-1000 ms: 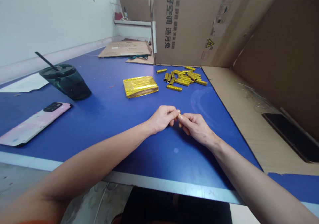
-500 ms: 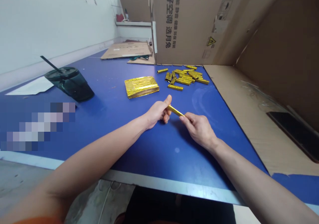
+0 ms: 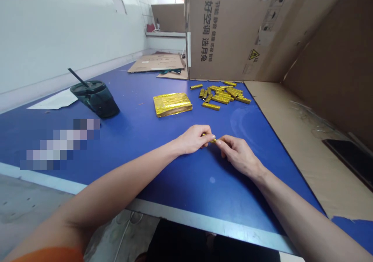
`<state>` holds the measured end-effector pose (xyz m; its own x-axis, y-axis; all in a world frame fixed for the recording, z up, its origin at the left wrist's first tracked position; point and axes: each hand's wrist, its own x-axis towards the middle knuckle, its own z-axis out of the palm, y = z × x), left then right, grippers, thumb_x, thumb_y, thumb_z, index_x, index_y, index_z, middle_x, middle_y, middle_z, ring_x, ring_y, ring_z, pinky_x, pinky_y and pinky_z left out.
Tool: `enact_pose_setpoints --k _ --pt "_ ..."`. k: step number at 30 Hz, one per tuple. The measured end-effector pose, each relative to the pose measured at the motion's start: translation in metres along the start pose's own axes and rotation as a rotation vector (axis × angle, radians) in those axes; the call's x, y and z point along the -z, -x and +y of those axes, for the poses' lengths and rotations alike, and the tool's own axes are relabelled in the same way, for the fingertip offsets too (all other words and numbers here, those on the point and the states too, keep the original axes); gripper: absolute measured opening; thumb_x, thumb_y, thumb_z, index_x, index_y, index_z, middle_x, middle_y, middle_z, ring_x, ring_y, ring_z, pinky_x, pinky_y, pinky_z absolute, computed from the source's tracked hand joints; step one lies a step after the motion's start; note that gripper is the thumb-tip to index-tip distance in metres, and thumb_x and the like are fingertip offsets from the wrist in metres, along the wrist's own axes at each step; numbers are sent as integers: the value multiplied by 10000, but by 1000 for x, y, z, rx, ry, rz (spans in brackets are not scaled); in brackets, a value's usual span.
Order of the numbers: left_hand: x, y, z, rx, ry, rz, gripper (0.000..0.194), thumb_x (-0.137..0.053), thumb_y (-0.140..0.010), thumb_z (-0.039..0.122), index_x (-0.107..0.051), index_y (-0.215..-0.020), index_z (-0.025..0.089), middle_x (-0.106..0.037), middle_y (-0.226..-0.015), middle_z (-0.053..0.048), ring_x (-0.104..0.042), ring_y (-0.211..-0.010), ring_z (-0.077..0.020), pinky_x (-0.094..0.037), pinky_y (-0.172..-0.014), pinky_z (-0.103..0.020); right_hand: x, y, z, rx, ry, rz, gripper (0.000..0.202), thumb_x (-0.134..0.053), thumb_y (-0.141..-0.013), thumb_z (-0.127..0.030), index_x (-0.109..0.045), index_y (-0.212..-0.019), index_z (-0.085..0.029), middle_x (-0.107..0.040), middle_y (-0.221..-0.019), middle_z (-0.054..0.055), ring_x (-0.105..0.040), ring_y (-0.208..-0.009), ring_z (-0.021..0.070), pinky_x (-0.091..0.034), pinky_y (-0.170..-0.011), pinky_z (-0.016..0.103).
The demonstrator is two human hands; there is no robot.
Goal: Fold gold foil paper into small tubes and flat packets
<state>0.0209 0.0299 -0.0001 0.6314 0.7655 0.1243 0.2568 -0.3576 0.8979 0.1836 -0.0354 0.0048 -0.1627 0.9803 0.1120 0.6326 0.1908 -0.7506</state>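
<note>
Both of my hands are just above the blue table, gripping one narrow folded strip of gold foil paper (image 3: 213, 141). My left hand (image 3: 194, 139) is closed over its left part, thumb on top. My right hand (image 3: 236, 152) pinches the right end between thumb and fingers. Only a short bit of the strip shows between them; the rest is hidden. Behind my left hand lies a stack of gold foil sheets (image 3: 173, 104). Farther off to the right is a loose pile of folded gold foil pieces (image 3: 222, 98).
A dark tinted cup with a straw (image 3: 97, 99) stands at left, beside a white paper (image 3: 55, 100). A large cardboard box (image 3: 227, 33) rises behind the pile. Cardboard (image 3: 285, 126) covers the right side, with a dark flat device (image 3: 349, 163) on it.
My left hand has turned over and slid right along the strip, nearer my right hand, covering more of it. The whole view has shifted slightly.
</note>
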Motion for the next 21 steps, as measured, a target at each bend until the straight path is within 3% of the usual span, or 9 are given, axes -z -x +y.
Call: enact_pose_setpoints --k 3,7,13,17,21 --pt "-1 2 4 13 13 -37 199 -490 -781 323 -498 -668 158 -528 -539 25 -474 -478 -80 -383 -492 -207 0 0 -1 44 1 20 352 -396 -837 -395 -442 -553 -191 -418 -484 -33 -361 -461 95 -298 -474 234" --pt "-2 2 8 68 85 -124 220 -444 -806 308 -510 -671 147 -575 -540 -4 -485 -452 -75 -388 -480 -201 0 1 -2 59 59 69 336 -398 -837 -395 -483 -587 -187 -423 -503 -29 -371 -483 101 -293 -494 241" --pt "-6 3 7 22 113 -59 192 -511 -775 292 -543 -668 135 -587 -553 -14 -531 -508 -86 -396 -507 -196 -2 1 -2 25 87 -15 351 -380 -836 -428 -465 -592 -190 -413 -493 -33 -353 -467 97 -272 -468 233" --pt "-6 3 7 59 138 -41 317 -480 -795 421 -529 -672 133 -584 -529 -13 -508 -460 -76 -386 -469 -188 -3 1 1 100 164 35 346 -351 -852 -394 -467 -597 -191 -377 -487 -38 -334 -463 96 -262 -475 231" --pt "-5 2 5 186 173 -85 455 -357 -822 525 -496 -628 138 -479 -384 27 -411 -333 -63 -318 -372 -178 -3 2 4 152 381 106 328 -372 -848 -381 -484 -600 -198 -415 -491 -32 -332 -448 99 -248 -488 243"
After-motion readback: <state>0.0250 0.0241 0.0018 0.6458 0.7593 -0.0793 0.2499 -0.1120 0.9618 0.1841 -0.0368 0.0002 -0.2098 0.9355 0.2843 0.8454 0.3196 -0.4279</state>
